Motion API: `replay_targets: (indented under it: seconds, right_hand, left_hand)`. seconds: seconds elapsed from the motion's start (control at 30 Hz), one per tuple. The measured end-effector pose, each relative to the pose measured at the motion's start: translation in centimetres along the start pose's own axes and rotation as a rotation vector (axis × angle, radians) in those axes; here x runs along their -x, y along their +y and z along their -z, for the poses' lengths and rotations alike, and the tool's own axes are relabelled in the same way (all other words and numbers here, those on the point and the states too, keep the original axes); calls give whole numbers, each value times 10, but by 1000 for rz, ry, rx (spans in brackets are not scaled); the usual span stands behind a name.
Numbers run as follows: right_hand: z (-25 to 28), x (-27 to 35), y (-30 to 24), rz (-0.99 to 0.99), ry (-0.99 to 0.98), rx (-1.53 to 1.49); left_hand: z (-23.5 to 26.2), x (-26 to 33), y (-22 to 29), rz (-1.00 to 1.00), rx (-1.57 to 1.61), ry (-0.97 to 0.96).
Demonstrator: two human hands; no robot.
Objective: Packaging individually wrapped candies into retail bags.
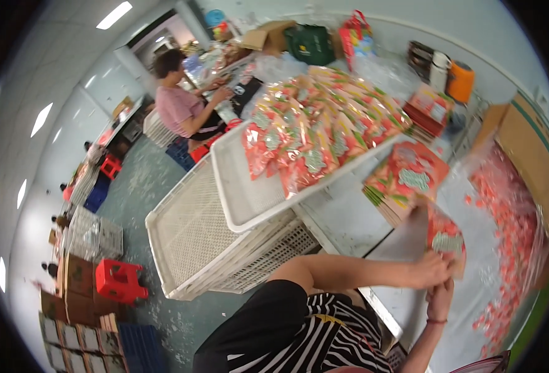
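Just above your left grip (431, 271) tilts a glossy red pouch (446, 240) with a pale patch. That grip is closed on its lower edge; your right grip (439, 298) meets it underneath, opening hidden. Bare desk (477, 283) lies right of both, before scattered pink pieces (507, 248); stacked pouches (414, 174) sit beyond, the desk's edge leftward.

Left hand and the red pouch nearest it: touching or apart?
Touching. The head view shows the left hand gripping the lower part of the red pouch, with no gap between them.
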State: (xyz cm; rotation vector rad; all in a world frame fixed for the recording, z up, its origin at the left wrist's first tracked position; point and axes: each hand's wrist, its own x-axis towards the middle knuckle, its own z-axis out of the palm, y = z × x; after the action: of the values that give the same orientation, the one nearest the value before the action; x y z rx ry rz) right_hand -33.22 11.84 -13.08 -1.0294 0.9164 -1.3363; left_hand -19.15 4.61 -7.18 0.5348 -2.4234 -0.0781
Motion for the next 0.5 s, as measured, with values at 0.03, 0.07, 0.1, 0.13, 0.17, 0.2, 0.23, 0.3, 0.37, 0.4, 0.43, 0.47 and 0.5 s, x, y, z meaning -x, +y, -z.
replay_targets:
  seconds: [0.03,0.07,0.1,0.13,0.17,0.2,0.23,0.3,0.37,0.4,0.43,0.47,0.5]
  right_hand:
    - [6,3,-26,-317,-333,-777]
    - [2,3,-36,-312,-354,-775]
    - [-10,4,-42,-261,29,-600]
    - [-22,6,-46,-202,405,-410]
    - [-31,6,-50,-203,392,-409]
    - [-39,6,-52,-261,463,-603]
    - [-43,4,-55,-317,534,-796]
    - [4,11,-24,-304,468,-757]
    - [69,19,14,-70,12,651]
    - [66,18,25,-31,54,-2]
    - [64,17,21,-33,54,-4]
    - [54,14,4,-155,80,173]
    - [47,13,-4,-278,105,351]
  left_hand:
    - [-6,8,2,-42,12,146]
    - [-7,10,6,-43,-8,151]
    - [-5,11,11,1,91,116]
    - [0,10,16,49,194,83]
    - [6,5,19,53,184,88]
    - [12,-1,24,65,233,-85]
    - [16,-5,27,75,284,-257]
    - [10,-1,37,68,253,-186]
    - [5,2,45,-78,326,-100]
    - [0,1,49,-51,345,-33]
    - [3,4,47,-48,345,-35]
    - [8,6,44,-66,319,-44]
    - [15,8,40,-82,293,-53]
